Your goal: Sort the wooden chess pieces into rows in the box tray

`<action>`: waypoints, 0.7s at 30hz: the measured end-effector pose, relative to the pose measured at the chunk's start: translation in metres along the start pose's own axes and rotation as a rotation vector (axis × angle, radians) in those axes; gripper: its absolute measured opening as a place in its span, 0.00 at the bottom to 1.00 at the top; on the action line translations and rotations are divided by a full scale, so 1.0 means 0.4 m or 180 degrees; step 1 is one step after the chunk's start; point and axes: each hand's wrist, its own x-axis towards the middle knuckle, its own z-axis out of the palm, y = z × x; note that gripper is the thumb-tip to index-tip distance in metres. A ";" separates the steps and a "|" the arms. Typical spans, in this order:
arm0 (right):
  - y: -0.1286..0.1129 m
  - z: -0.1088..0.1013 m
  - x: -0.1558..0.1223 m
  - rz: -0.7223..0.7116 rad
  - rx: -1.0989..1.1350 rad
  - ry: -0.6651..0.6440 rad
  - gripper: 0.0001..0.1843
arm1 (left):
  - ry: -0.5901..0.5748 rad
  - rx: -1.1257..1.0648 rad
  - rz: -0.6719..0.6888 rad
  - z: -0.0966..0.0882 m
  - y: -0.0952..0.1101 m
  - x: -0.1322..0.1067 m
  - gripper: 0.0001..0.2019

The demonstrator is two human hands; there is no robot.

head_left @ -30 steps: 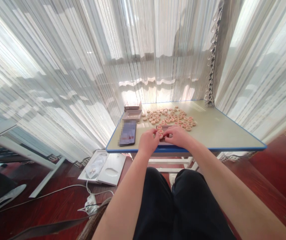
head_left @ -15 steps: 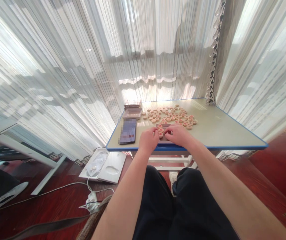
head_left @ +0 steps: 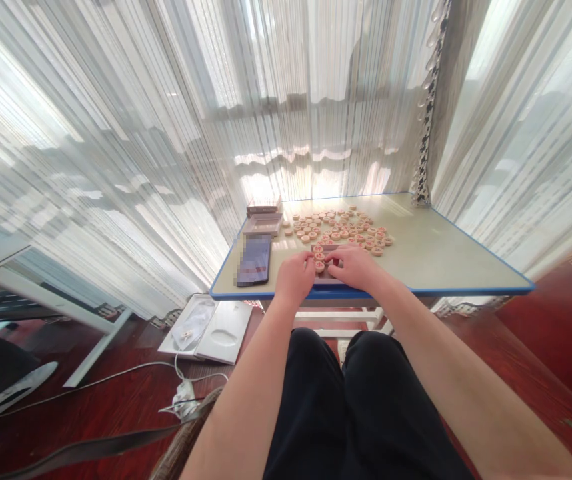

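Three round wooden Chinese chess pieces (head_left: 319,267) with red characters form a short column at the left side of a shallow wooden tray (head_left: 335,281) by the table's front edge. My left hand (head_left: 296,275) is curled at the tray's left wall, fingertips beside the column; its grip on the wall is partly hidden. From the right, my right hand (head_left: 353,265) reaches over the tray. Its index fingertip comes up to the middle piece, with the thumb apart below it. I see no piece pinched in it. More loose pieces (head_left: 336,235) lie spread just beyond the tray.
A phone (head_left: 255,260) lies left of the tray on the table (head_left: 456,257). Behind it are another shallow tray (head_left: 263,225) and a box (head_left: 263,205). Curtains hang beyond the far edge. Below left are an opened white box (head_left: 223,333) and a power strip (head_left: 185,398) with cables.
My right index finger has moved slightly left, closer to the middle piece of the column. My left hand stays at the tray's left side. The whole view has shifted a little.
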 end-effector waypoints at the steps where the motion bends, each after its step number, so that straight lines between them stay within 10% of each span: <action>1: 0.000 0.001 0.000 0.0007 -0.0003 0.0000 0.15 | -0.0003 -0.0001 0.0001 0.000 0.000 0.000 0.15; 21: 0.000 0.004 -0.001 0.0065 0.0006 0.0053 0.16 | 0.0028 -0.0027 0.0004 0.005 -0.006 -0.002 0.15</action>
